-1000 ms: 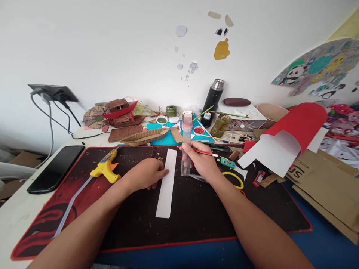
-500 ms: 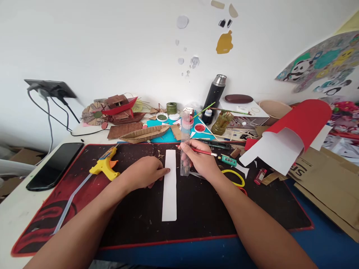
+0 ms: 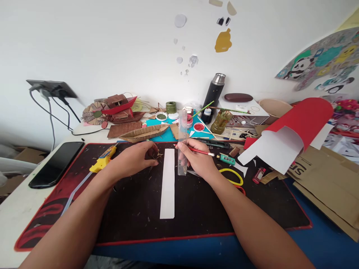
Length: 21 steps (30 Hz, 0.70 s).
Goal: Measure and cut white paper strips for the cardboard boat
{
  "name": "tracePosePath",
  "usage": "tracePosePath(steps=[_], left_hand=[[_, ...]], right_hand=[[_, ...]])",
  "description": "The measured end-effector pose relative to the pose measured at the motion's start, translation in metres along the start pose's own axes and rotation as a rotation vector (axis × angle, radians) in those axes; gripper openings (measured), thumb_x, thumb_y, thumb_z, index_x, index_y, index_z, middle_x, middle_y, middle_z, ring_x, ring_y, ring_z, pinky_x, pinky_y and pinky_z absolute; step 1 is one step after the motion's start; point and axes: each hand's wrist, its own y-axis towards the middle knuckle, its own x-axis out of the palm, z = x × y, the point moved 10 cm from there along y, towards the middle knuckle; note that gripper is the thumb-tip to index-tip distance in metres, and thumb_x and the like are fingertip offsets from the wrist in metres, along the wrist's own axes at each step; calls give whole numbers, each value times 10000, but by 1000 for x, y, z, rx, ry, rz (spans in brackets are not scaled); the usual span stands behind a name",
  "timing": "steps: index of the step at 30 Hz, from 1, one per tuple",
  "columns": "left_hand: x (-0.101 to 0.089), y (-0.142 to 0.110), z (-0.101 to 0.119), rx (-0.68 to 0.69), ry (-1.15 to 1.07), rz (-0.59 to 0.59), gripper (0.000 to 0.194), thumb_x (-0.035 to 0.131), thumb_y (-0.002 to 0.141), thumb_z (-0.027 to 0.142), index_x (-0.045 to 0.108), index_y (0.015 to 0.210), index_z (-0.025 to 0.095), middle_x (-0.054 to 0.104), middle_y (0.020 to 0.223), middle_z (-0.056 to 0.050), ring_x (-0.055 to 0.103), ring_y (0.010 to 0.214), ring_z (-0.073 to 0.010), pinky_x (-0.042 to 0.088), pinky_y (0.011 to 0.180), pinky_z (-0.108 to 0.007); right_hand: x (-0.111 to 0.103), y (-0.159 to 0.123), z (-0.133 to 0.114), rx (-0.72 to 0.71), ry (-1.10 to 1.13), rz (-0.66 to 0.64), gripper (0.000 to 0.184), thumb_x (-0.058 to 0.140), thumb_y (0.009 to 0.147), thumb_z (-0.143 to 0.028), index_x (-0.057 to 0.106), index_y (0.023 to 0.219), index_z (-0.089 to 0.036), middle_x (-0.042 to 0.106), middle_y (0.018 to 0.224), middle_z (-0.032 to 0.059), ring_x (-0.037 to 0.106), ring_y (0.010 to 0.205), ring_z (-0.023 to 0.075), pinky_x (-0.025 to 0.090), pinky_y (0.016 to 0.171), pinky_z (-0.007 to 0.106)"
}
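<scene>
A white paper strip (image 3: 167, 183) lies lengthwise on the dark mat, between my two hands. To its left, my left hand (image 3: 138, 158) hovers with thumb and fingers apart, close to some small shavings (image 3: 159, 154) and off the paper. My right hand (image 3: 198, 157) grips a clear ruler (image 3: 183, 125) and a red pencil (image 3: 201, 151) together, just right of the strip's upper part. The ruler points away from me; the pencil lies crosswise. Yellow-handled scissors (image 3: 238, 175) are partly hidden by my right wrist.
A yellow glue gun (image 3: 103, 160) and a black phone (image 3: 57, 164) sit at left. Behind are a cardboard boat (image 3: 144, 133), a red paint lid (image 3: 199, 127) and a black flask (image 3: 214, 91). Rolled red card (image 3: 303, 119), a green cutter-like piece (image 3: 226, 159) and cardboard (image 3: 331, 186) are at right.
My left hand has lifted off the paper strip and moved up and left, its fingers spreading toward the shavings. My right hand still holds the ruler and pencil. The view shifted slightly.
</scene>
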Motion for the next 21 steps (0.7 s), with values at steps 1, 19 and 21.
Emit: tracePosePath(steps=[1,19,21], left_hand=[[2,0,0,19,15,7,474,785,775,456,727,1203,261,772,1180,-78,710,1085,-320,525,920,-391],[10,39,7,34,230,5,136,670,891,357,751,902,248,785,880,-90,717,849,-303,486,787,-361],[9,46,9,32,256,29,156,654,909,353,756,889,237,786,888,-108,724,866,-313,490,810,-370]], right_hand=[[0,0,0,-6,-7,-2,514,757,910,-729,714,878,-217,669,651,-12,611,496,144,457,434,246],[-1,3,0,-18,-65,-12,470,737,933,-690,738,884,-223,709,674,3,608,479,147,412,408,241],[-1,3,0,-17,-73,-10,471,736,933,-689,740,880,-220,714,671,7,607,482,151,407,405,244]])
